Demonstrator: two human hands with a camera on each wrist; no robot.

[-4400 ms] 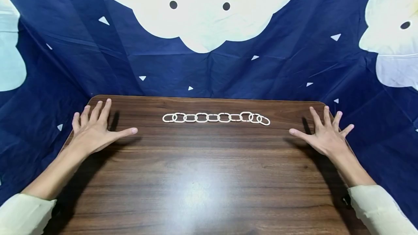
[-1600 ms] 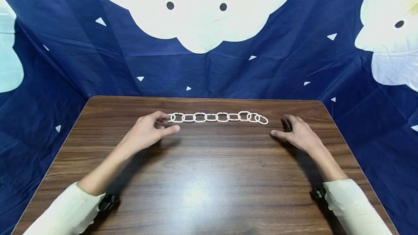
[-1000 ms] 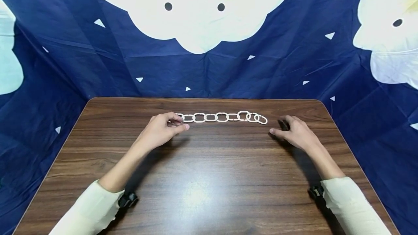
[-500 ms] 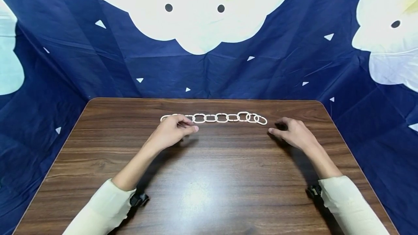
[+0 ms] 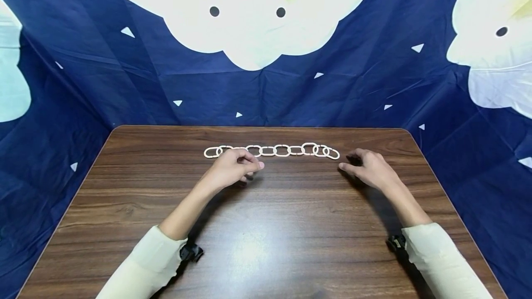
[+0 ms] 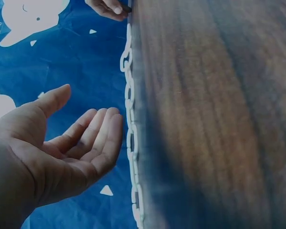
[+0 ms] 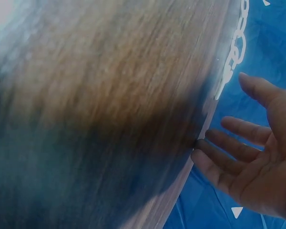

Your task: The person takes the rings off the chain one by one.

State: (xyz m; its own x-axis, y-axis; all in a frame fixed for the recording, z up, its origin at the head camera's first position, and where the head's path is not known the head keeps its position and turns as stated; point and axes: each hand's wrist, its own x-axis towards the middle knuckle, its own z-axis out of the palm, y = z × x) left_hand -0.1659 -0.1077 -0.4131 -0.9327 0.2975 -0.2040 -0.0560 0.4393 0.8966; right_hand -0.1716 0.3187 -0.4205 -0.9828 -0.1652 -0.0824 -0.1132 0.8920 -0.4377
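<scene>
A white plastic chain (image 5: pixel 281 150) lies stretched from left to right near the table's far edge, with several oval links joined. My left hand (image 5: pixel 232 168) hovers just in front of its left half and covers part of a few links in the head view. In the left wrist view the left hand (image 6: pixel 71 152) has loosely bent fingers, thumb apart, with nothing in it and a gap to the chain (image 6: pixel 130 95). My right hand (image 5: pixel 371 168) is just beyond the chain's right end, fingers relaxed. Nothing is in the right hand (image 7: pixel 257 152), whose fingertips are close to the tabletop.
The dark wood-grain table (image 5: pixel 266 211) has rounded far corners. A blue cloth (image 5: pixel 137 73) with white clouds and small triangles hangs behind and at both sides. A black device (image 5: pixel 191 252) is strapped at the left wrist, another device (image 5: pixel 396 242) at the right.
From wide apart and spread, both hands have come inward. Lately the left hand has slid right along the chain, uncovering its left end; the right has barely shifted. The chain lies as before.
</scene>
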